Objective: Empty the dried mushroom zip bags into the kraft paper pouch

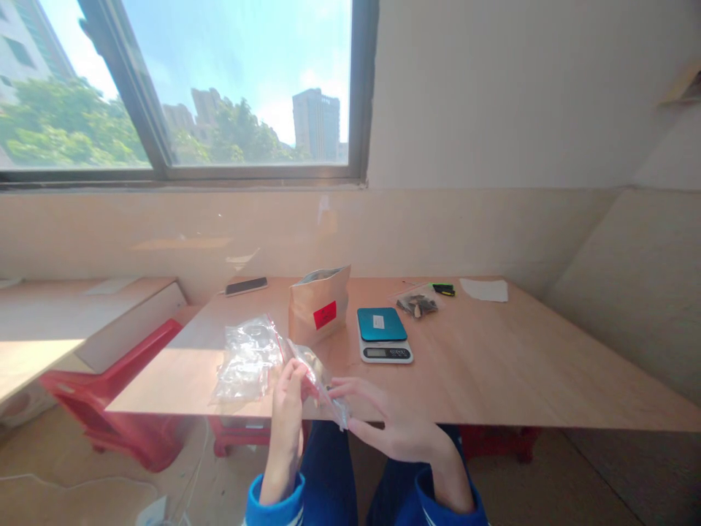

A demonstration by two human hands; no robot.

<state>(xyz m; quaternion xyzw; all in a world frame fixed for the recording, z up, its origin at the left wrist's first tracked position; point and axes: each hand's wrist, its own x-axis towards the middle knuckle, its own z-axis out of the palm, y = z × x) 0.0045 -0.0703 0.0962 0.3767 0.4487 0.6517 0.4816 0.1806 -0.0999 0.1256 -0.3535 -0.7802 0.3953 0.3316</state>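
Near the table's front edge, my left hand [289,394] pinches the red-striped top of a clear zip bag [313,363] that has pale, brownish pieces inside. My right hand [391,420] is at the bag's other end, its fingers around the near corner of the plastic. Left of the bag lie several flat, clear zip bags [249,358]. Just behind it stands an upright kraft paper pouch [320,303] with a red label, its top open. A kitchen scale [384,334] with a blue-green platform sits to the right of the pouch.
Behind the scale lie a clear bag of dark pieces [419,303], a black and green cutter [443,289] and a white paper sheet [484,290]. A phone [246,286] rests at the back left. Red plastic stools [120,387] stand by the table.
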